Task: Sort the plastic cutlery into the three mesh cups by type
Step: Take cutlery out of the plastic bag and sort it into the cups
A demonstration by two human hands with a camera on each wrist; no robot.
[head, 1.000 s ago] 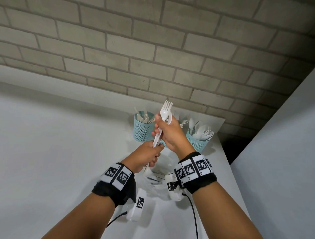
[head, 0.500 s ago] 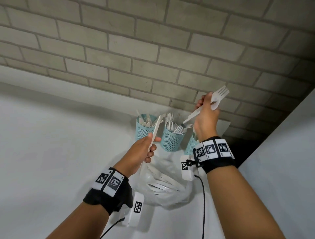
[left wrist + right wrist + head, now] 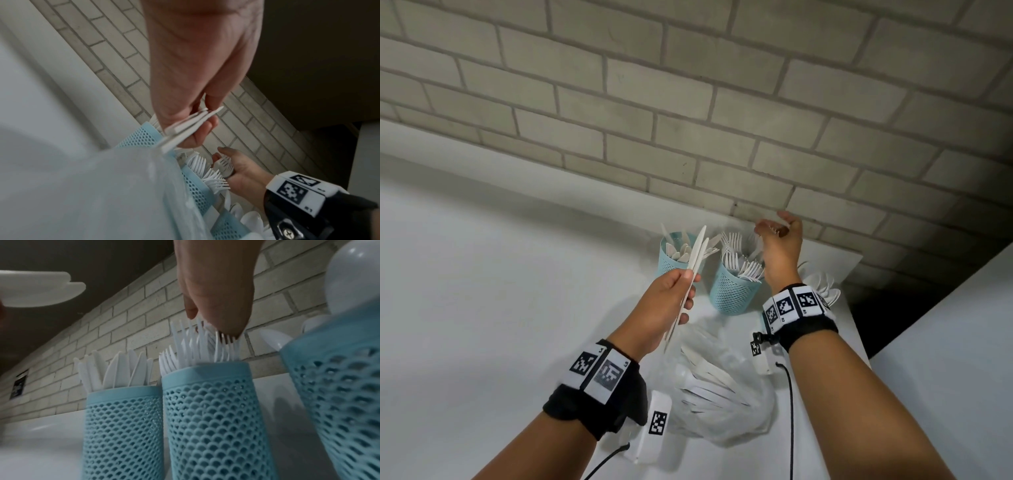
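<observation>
Three blue mesh cups stand by the brick wall: the left cup (image 3: pixel 671 262) with knives, the middle cup (image 3: pixel 732 294) with forks, and the right cup (image 3: pixel 339 394) with spoons, mostly hidden behind my right wrist in the head view. My left hand (image 3: pixel 686 284) pinches white plastic knives (image 3: pixel 697 257) by the handles, blades up, in front of the left cup. My right hand (image 3: pixel 774 228) hovers over the middle cup with relaxed fingers. Its fingertips (image 3: pixel 226 327) touch the tines of a fork (image 3: pixel 225 340) standing among the forks.
A clear plastic bag (image 3: pixel 722 387) with more white cutlery lies on the white counter (image 3: pixel 500 291) between my forearms. The brick wall (image 3: pixel 688 120) is right behind the cups. The counter ends at the right past the spoon cup, beside a dark gap (image 3: pixel 876 318).
My right hand swung its fork from up high on the right down into the middle cup and loosened its fingers. My left hand lifted the knives closer to the left cup.
</observation>
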